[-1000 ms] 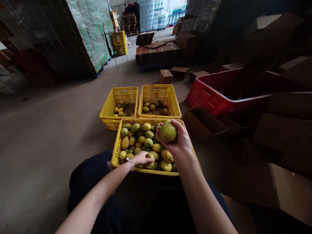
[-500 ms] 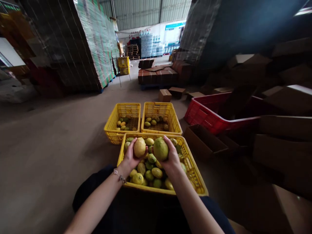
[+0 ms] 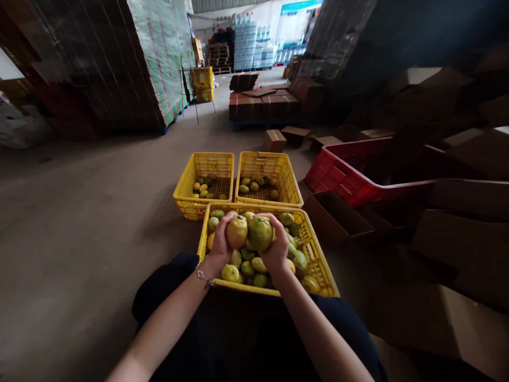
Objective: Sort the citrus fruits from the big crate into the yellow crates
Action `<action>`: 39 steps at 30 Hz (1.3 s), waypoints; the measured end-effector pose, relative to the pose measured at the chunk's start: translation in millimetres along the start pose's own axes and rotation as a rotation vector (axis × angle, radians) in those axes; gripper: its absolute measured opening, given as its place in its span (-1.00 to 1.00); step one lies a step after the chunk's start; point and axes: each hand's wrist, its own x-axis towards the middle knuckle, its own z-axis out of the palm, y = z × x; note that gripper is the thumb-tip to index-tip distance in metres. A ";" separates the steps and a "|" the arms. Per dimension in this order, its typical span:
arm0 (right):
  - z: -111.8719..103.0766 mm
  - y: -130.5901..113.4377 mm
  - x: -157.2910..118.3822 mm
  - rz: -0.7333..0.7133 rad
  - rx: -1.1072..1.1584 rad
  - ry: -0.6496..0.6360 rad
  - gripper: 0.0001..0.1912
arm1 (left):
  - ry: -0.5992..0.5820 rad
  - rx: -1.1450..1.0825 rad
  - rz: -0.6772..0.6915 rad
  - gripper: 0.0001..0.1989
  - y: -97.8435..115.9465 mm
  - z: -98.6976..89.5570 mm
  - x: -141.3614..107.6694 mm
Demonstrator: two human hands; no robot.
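Note:
My left hand (image 3: 221, 241) is closed around a yellowish fruit (image 3: 237, 232). A greener fruit (image 3: 260, 234) is in my right hand (image 3: 278, 245), its fingers curled round the far side. The two fruits are side by side, seemingly touching, above the near yellow crate (image 3: 323, 268). That crate holds many green and yellow fruits, such as a yellow one (image 3: 230, 273) near its front edge. Behind it stand a left yellow crate (image 3: 186, 203) and a right yellow crate (image 3: 292, 185), each with several small fruits at the bottom.
To the right is a red crate (image 3: 338, 178) with an open cardboard box (image 3: 338, 215) in front of it. More cardboard lies further right. Flat brown cartons (image 3: 264, 106) sit on a pallet ahead, and a wrapped stack (image 3: 153, 58) stands at the back left.
The two fruits have come together between my hands, having been apart before. The view has tilted down, so the crates and background appear higher in the picture.

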 end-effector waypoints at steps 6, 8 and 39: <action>-6.0 -5.2 -6.6 -0.403 -0.234 -0.255 -0.65 | -0.303 0.199 0.414 -0.56 11.8 -8.3 -11.5; -7.0 -3.2 -5.1 -0.499 -0.232 -0.310 -0.63 | -0.328 0.169 0.440 -0.55 11.8 -9.9 -11.9; 10.5 17.6 7.5 0.118 0.027 -0.031 -0.76 | 0.121 -0.449 -0.216 -0.91 18.8 7.1 0.9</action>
